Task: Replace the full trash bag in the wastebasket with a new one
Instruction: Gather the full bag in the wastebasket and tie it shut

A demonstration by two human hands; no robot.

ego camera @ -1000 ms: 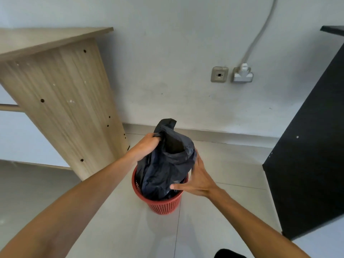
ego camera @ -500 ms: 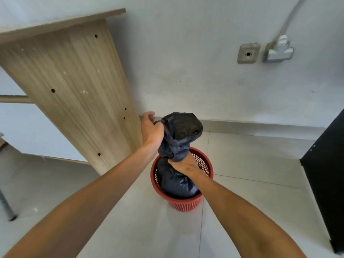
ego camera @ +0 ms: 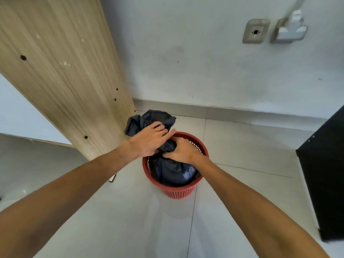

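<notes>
Both hands, left (ego camera: 149, 140) and right (ego camera: 181, 150), gripping the black trash bag (ego camera: 173, 170) in the red wastebasket (ego camera: 178, 191).

Both bare arms reaching forward and down, hands meeting close together.

Left forearm entering from lower left, angled up to the right; left hand (ego camera: 149, 139) palm-down, fingers loosely curved over the bunched top of the black bag (ego camera: 173, 172), index finger stretched toward the right, thumb tucked underneath, out of sight. Right forearm entering from lower right, angled up to the left; right hand (ego camera: 181, 150) lower than the left and just beside it, knuckles up, fingers curled tight round the gathered neck of the bag, thumb pointing left. Hands nearly touching at the fingertips. Wrists straight, sleeves none.
</notes>
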